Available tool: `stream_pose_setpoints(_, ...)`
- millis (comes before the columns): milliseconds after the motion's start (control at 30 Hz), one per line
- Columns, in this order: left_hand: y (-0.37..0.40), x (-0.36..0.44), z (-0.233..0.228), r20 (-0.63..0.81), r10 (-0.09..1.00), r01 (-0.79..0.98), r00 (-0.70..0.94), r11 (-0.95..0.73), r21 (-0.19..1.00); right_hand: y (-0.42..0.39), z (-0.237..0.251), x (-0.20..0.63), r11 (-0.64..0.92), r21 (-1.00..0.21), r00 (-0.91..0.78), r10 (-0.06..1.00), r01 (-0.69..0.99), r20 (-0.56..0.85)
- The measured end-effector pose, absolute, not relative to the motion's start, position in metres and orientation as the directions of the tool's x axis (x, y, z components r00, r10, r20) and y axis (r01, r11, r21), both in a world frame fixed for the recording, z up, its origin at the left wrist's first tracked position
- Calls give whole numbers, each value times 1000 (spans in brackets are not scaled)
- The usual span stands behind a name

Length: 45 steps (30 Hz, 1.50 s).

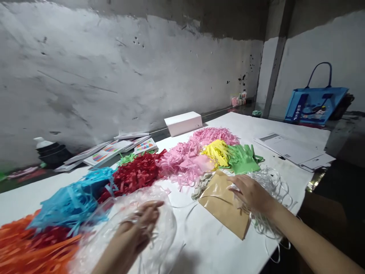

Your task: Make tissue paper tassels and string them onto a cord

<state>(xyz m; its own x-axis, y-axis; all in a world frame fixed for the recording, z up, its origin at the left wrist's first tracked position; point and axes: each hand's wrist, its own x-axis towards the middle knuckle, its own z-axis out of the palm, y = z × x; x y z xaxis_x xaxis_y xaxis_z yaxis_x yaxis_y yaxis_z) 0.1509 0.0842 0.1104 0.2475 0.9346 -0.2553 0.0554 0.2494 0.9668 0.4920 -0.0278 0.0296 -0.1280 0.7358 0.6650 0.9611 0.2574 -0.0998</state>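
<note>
My left hand (141,222) hovers over a clear plastic bag (162,228), its fingers curled and smeared by motion. Whatever is between them is too blurred to make out. My right hand (251,194) is closed on strands of white string (273,182), part of a tangled bundle that spreads behind and below the wrist. Under that hand lies a flat brown paper envelope (222,205). A grey-green clump of paper strips (202,186) touches the envelope's left edge. Thin loose strands cross the white table between both hands.
Fringed paper heaps line the white-covered table (211,232): orange (34,251), blue (74,201), red (137,171), pink (182,160), yellow (218,152) and green (243,158). Behind are printed cards (114,150) and a white box (185,125). Flat white sheets (291,150) and a blue bag (316,104) are right.
</note>
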Motion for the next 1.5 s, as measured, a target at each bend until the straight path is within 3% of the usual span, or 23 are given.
stream_pose_setpoints(133,62,203,89,-101,732,152,674,-3,988,-32,33,450,351,-169,-159,736,921,658)
stream_pose_setpoints(233,59,240,74,-44,592,143,805,-121,982,-35,34,435,388,-190,-179,736,902,653)
stream_pose_setpoints(300,62,254,68,-31,567,140,823,-150,979,-38,34,435,391,-181,-182,727,903,662)
stream_pose_setpoints(367,68,258,67,-54,579,148,814,-115,982,-41,31,440,377,-162,-175,715,912,677)
stream_pose_setpoints(567,78,239,76,-279,588,145,760,264,953,-45,15,458,306,-170,-91,683,937,724)
stream_pose_setpoints(667,79,232,77,-335,581,195,742,291,937,-44,9,458,296,-175,-68,659,939,749)
stream_pose_setpoints(800,83,222,76,-451,431,392,781,223,893,-48,6,459,283,-149,-68,635,948,770)
stream_pose_setpoints(900,86,214,72,-412,349,306,842,322,896,-53,6,460,282,-112,-99,638,953,764)
stream_pose_setpoints(1100,91,205,72,-268,565,-48,780,481,875,-55,5,464,213,-109,-77,707,971,703)
stream_pose_setpoints(1267,107,184,99,-197,824,-373,530,436,819,-62,0,495,78,-164,54,736,983,675)
stream_pose_setpoints(1400,113,168,112,-184,883,-417,433,377,827,-61,-3,513,0,-216,149,722,977,675)
stream_pose_setpoints(1500,105,169,109,-223,872,-325,436,383,865,-55,3,502,-8,-250,177,729,968,662)
